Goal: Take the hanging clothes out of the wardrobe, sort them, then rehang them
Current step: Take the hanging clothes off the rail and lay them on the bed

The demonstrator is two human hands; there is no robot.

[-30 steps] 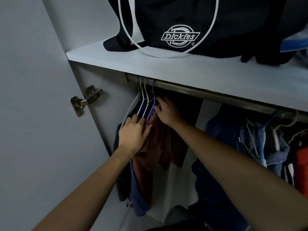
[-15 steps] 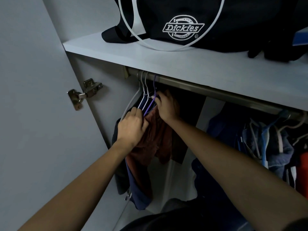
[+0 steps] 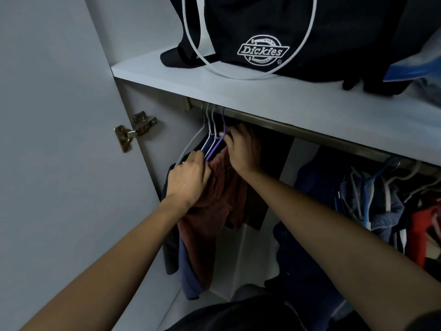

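Observation:
Several wire hangers hook on the metal rail point(image 3: 298, 131) at its left end, among them a purple hanger point(image 3: 217, 144) and white ones. A rust-brown garment point(image 3: 214, 206) hangs from the purple hanger, with dark blue clothes beside it. My left hand point(image 3: 191, 180) grips the left arms of the hangers and the top of the brown garment. My right hand point(image 3: 242, 149) pinches the purple hanger just below its hook. More clothes on hangers point(image 3: 372, 201) crowd the right end of the rail.
A black Dickies bag point(image 3: 274, 32) with white straps sits on the shelf point(image 3: 238, 94) above the rail. The open wardrobe door point(image 3: 59, 163) with a metal hinge point(image 3: 133, 130) stands at the left. Dark blue clothes lie low in the wardrobe.
Both hands have stayed on the hangers at the rail's left end. My right hand has shifted slightly up to the purple hanger's neck; the view has tilted a little.

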